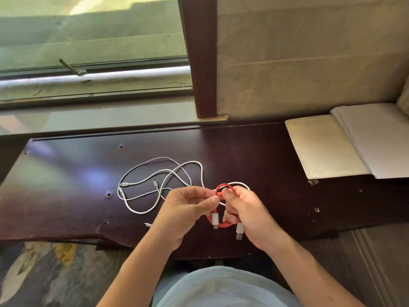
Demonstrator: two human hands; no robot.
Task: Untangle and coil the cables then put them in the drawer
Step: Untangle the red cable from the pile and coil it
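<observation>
My left hand (188, 209) pinches the red cable (223, 187) between thumb and forefinger, and my right hand (245, 211) has its fingers curled round the same cable just across from it, so both hands grip the one small red loop and hold it up over the dark desk (276, 156). Two white plugs (215, 219) hang below the loop, one under each hand, the right one ending in a metal connector. I judge I am in the coiling step for this red cable: it looks gathered into a few turns, though a white strand arcs right behind the loop and I cannot tell whether it still threads through. Beyond the loop, to its left on the desk, lie the white cables (159, 185), crossing one another in loose tangled curves, none coiled yet. Far to the right of the loop rest a pale folder (323, 147) and white sheets (376, 138). No drawer shows anywhere. Next I would tuck the plug ends so the red coil holds, check it is free of the white strand, then set it aside and start on the tangle.
</observation>
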